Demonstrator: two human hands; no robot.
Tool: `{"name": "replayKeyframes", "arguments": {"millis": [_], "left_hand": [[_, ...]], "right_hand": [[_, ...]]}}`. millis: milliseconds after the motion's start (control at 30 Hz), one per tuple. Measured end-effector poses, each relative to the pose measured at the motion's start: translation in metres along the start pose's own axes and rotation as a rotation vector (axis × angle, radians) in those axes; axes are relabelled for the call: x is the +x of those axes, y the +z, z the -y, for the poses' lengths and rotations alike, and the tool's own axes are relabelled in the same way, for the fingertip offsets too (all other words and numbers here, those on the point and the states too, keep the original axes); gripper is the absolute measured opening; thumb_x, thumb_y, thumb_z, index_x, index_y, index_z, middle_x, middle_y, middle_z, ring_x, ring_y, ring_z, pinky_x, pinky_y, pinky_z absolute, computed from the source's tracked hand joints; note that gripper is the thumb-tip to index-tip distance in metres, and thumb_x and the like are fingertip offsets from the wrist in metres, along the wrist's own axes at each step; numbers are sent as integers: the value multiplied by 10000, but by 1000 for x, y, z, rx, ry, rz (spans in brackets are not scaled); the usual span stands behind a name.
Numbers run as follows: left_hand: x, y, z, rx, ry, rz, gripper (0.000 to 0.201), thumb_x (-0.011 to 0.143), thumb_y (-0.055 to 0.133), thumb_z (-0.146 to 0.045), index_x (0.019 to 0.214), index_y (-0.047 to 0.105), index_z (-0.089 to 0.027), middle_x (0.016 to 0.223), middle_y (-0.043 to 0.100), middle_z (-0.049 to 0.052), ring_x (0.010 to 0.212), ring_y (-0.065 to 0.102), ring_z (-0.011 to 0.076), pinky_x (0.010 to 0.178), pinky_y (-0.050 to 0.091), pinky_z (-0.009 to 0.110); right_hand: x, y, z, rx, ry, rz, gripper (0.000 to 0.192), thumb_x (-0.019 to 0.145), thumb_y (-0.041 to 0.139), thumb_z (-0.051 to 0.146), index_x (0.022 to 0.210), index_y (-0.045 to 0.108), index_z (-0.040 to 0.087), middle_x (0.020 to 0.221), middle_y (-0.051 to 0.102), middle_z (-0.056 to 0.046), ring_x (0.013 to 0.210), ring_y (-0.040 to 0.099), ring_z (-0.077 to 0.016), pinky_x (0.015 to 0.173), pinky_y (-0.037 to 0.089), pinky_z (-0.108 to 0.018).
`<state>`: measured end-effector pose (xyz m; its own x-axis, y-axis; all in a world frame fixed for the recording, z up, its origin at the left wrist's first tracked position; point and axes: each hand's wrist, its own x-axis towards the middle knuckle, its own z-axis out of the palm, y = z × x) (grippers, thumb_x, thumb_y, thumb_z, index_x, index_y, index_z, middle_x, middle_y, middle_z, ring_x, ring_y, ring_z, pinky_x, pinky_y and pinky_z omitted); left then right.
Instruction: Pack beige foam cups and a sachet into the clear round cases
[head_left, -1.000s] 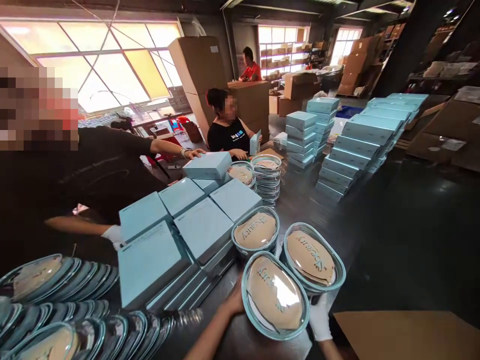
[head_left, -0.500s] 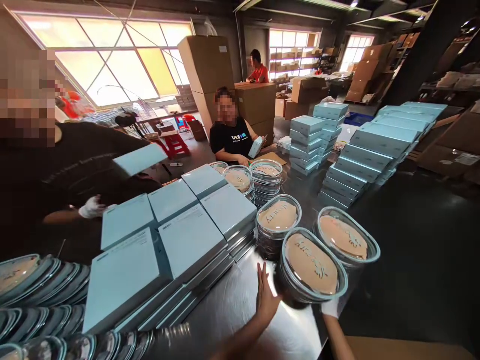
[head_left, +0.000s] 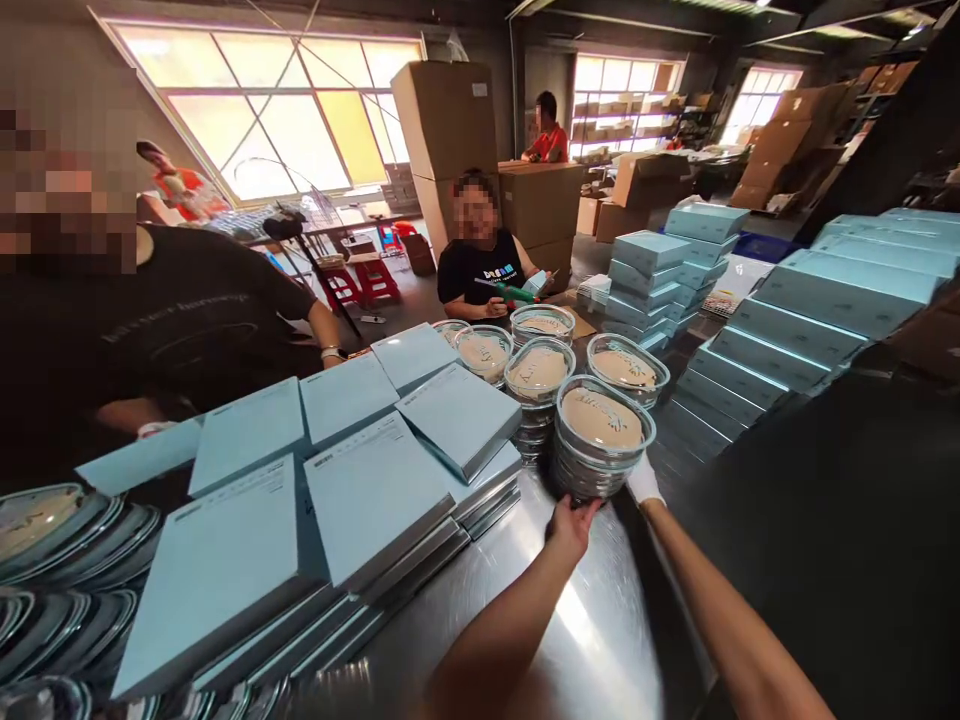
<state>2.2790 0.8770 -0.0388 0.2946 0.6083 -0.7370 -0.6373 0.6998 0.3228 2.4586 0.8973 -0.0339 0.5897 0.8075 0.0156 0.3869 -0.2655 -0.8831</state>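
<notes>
A stack of oval clear plastic containers [head_left: 598, 465], its top lid lined with a tan lettered insert, stands on the metal table between my hands. My bare left hand [head_left: 574, 525] is closed against the base of its near side. On the right, my white-gloved right hand [head_left: 643, 482] grips the lower side, its fingers partly hidden behind the stack. A second oval stack [head_left: 628, 365] stands just beyond to the right, and another [head_left: 538, 375] to the left.
Pale blue boxes [head_left: 375, 480] lie in layers to the left. More blue boxes [head_left: 817, 290] are piled at the right. Tilted clear containers [head_left: 67, 540] fill the lower left. One co-worker [head_left: 210, 310] is at the left; another [head_left: 480, 265] sits across the table holding a green tool [head_left: 517, 294].
The oval stack between my hands has moved away across the table. My left hand, earlier with fingers outstretched, now grips its base. The left co-worker's blue box has come down.
</notes>
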Motion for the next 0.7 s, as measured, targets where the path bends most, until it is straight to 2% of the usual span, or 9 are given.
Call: {"name": "replayKeyframes", "arguments": {"millis": [167, 267, 333, 400, 500, 567, 600, 633, 700], "left_hand": [[17, 33, -18, -164, 49, -14, 357, 1056, 415, -208, 1370, 534, -87, 1314, 651, 262, 1048, 763, 207, 815, 654, 252], [25, 47, -33, -217, 91, -21, 347, 1051, 372, -188, 1359, 503, -96, 1331, 630, 256, 1031, 763, 195, 818, 654, 255], [31, 55, -45, -214, 102, -13, 332, 1036, 367, -171, 1335, 493, -97, 1328, 627, 259, 1014, 769, 200, 817, 659, 268], [36, 61, -56, -194, 113, 9, 300, 1024, 379, -165, 1290, 508, -111, 1331, 630, 253, 1014, 772, 190, 831, 653, 259], [31, 60, -60, -137, 122, 41, 226, 1029, 407, -184, 1195, 556, -145, 1355, 630, 238, 1002, 774, 153, 845, 626, 221], [12, 39, -52, -88, 117, 47, 177, 1007, 475, -174, 1129, 600, -151, 1315, 656, 239, 916, 781, 152, 789, 621, 227], [-3, 20, -45, -72, 112, 41, 153, 973, 535, -151, 1093, 629, -145, 1262, 681, 245, 847, 781, 158, 740, 618, 235], [-23, -6, -37, -44, 115, 46, 145, 928, 595, -123, 1057, 659, -141, 1195, 706, 243, 776, 773, 159, 689, 608, 237], [-73, -74, -17, 7, 136, 75, 154, 806, 737, -84, 950, 726, -135, 1017, 741, 225, 657, 743, 161, 619, 587, 244]], "right_hand": [[67, 16, 25, -100, 40, 152, 571, 936, 554, 410, 1424, 636, 125, 1473, 636, -185, 1349, 614, -308, 1139, 462, -383], [77, 35, 26, -111, 53, 137, 580, 974, 455, 399, 1467, 605, 134, 1493, 627, -151, 1375, 590, -279, 1162, 452, -365], [59, 51, 18, -130, 90, 95, 630, 1004, 344, 386, 1543, 517, 108, 1541, 577, -170, 1411, 552, -289, 1195, 422, -416], [23, 68, 2, -190, 99, 73, 645, 1006, 303, 351, 1566, 479, 83, 1580, 526, -191, 1466, 492, -304, 1229, 371, -458], [-47, 89, -21, -471, -94, 117, 596, 986, 360, 295, 1507, 557, 83, 1640, 446, -192, 1568, 329, -322, 1284, 227, -505], [-89, 94, -28, -689, -211, 149, 589, 978, 357, 254, 1497, 569, 77, 1658, 414, -205, 1578, 291, -344, 1279, 181, -547], [-107, 93, -28, -768, -242, 160, 594, 973, 344, 236, 1499, 568, 75, 1650, 421, -213, 1562, 313, -357, 1262, 203, -559], [-122, 90, -26, -828, -263, 161, 600, 969, 329, 228, 1495, 572, 74, 1626, 449, -226, 1531, 357, -369, 1232, 253, -564], [-147, 82, -19, -909, -333, 136, 604, 970, 301, 251, 1467, 602, 83, 1544, 523, -258, 1451, 448, -400, 1135, 371, -578]]}}
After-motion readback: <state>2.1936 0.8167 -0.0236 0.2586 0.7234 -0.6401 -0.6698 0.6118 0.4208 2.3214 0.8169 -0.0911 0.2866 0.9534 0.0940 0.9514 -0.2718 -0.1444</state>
